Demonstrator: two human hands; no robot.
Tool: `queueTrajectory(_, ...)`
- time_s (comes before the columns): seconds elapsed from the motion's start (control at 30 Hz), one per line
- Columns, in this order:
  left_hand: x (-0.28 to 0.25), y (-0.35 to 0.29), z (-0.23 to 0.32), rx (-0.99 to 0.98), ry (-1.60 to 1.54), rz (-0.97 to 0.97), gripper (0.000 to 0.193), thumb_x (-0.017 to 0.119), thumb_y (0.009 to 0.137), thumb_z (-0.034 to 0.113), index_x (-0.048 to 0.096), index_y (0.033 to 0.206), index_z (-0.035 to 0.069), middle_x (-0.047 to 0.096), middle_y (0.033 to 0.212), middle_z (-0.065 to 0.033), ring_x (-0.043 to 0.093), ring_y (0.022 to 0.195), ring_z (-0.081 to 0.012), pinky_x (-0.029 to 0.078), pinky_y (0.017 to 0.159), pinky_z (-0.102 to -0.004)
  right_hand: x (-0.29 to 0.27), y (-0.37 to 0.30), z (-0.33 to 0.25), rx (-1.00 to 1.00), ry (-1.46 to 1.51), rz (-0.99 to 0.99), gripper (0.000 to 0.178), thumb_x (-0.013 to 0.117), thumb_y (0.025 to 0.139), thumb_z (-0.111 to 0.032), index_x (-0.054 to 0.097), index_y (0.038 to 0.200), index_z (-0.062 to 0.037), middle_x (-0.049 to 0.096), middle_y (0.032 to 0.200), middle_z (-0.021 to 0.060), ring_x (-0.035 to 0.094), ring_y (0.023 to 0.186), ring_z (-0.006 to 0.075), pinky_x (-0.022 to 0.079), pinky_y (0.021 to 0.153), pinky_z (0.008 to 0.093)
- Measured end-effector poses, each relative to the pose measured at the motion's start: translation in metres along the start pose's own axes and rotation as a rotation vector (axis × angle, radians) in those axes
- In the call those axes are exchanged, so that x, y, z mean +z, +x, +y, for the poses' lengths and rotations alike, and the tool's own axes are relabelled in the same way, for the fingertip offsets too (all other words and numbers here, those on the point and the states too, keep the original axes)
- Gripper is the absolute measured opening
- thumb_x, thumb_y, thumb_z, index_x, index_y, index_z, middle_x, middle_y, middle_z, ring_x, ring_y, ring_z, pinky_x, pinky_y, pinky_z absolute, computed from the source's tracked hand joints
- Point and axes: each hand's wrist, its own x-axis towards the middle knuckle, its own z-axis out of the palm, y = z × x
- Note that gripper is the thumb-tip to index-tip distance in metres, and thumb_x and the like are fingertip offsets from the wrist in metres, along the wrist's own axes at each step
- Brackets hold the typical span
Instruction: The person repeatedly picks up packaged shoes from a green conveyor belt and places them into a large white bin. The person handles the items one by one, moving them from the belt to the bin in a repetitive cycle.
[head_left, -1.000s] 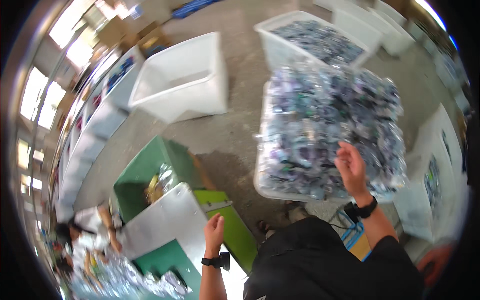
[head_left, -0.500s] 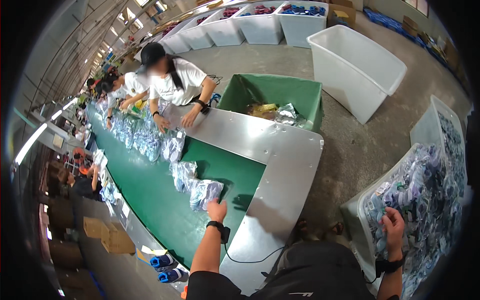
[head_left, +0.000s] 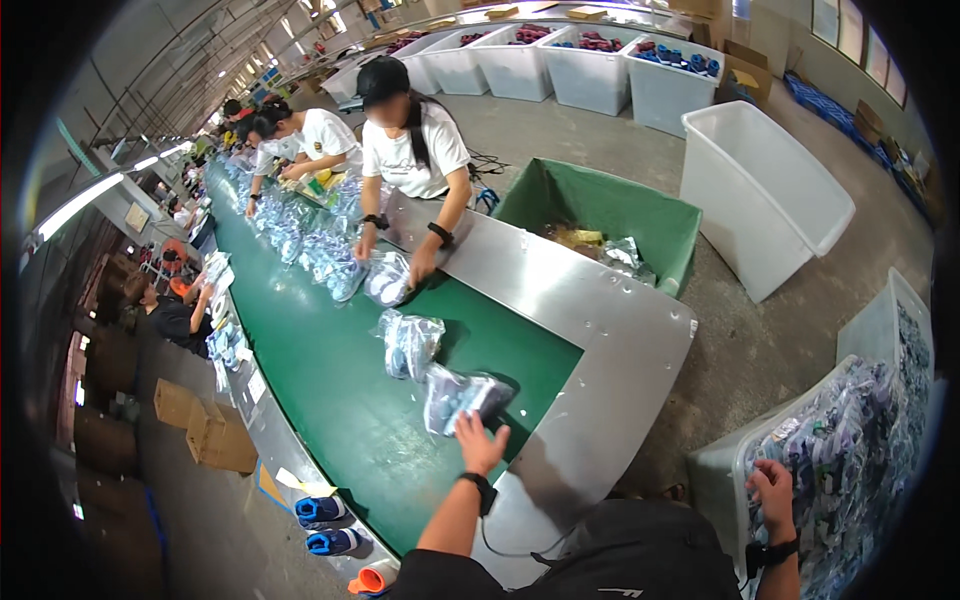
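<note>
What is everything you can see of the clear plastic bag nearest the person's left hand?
The clear, glossy, crumpled plastic bag holds pale blue and greyish contents, too blurred to identify. It lies on the long, flat green belt, close to a similar clear bag. The person's bare left hand overlaps its near edge; whether they touch is unclear.

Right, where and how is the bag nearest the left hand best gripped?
Probably by its near edge, from the person's side: the bag lies on the belt, its crumpled surface offering folds to pinch. The left hand is at that edge, while another bag lies beyond it.
</note>
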Motion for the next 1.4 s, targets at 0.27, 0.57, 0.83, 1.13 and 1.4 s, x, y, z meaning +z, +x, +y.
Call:
queueTrajectory(0.27,-0.028,-0.083,0.055,-0.764,-1.963,-0.071,0.083,0.054,0.099,0.075,0.04,0.158,0.018,0.052,0.156,-0.0031,0.052,0.139,-0.027,0.047,0.111,-0.0533,0.037,0.005,0.0,0.038,-0.006,-0.15,0.027,0.067,0.093,-0.01,0.066,0.117,0.0025,0.07,0.09,0.0037,0.069,0.077,0.0115,0.049,0.059,0.0238)
queueTrajectory(0.57,-0.012,-0.034,0.044,-1.03,-1.57,0.428,0.062,0.076,0.099,0.024,0.042,0.148,0.007,0.061,0.142,-0.0113,0.065,0.122,-0.0284,0.058,0.096,-0.0451,0.034,0.005,-0.016,-0.092,-0.033,-0.181,0.026,0.067,0.094,-0.01,0.066,0.118,0.002,0.069,0.09,0.0032,0.069,0.078,0.0108,0.051,0.062,0.025)
queueTrajectory(0.83,-0.069,-0.055,0.163,-0.687,-1.791,-0.399,0.048,0.047,0.108,0.058,0.064,0.131,0.019,0.074,0.116,-0.0005,0.069,0.097,-0.0214,0.053,0.07,-0.0362,0.041,-0.024,-0.05,-0.332,-0.115,-0.139,0.034,0.076,0.092,-0.008,0.068,0.125,-0.001,0.066,0.093,0.0029,0.063,0.082,0.0104,0.053,0.074,0.0262)
queueTrajectory(1.13,-0.09,-0.128,0.362,-0.385,-1.671,-1.228,0.059,0.048,0.108,0.053,0.056,0.149,0.012,0.067,0.142,-0.0069,0.064,0.128,-0.0266,0.052,0.104,-0.0449,0.036,-0.068,-0.098,-0.931,-0.5,-0.03,0.08,0.091,0.072,-0.024,0.058,0.143,-0.0082,0.056,0.148,0.0149,0.051,0.14,0.0363,0.041,0.114,0.0499)
queueTrajectory(1.4,-0.092,-0.233,0.457,-0.268,-1.37,-1.677,0.062,0.046,0.11,0.048,0.043,0.158,0.01,0.057,0.152,-0.0131,0.057,0.139,-0.0326,0.046,0.115,-0.0543,-0.052,-0.131,-0.042,-0.963,-0.644,0.351,0.087,0.089,0.075,-0.031,0.052,0.151,-0.0103,0.058,0.126,0.0153,0.058,0.118,0.0315,0.045,0.099,0.0454)
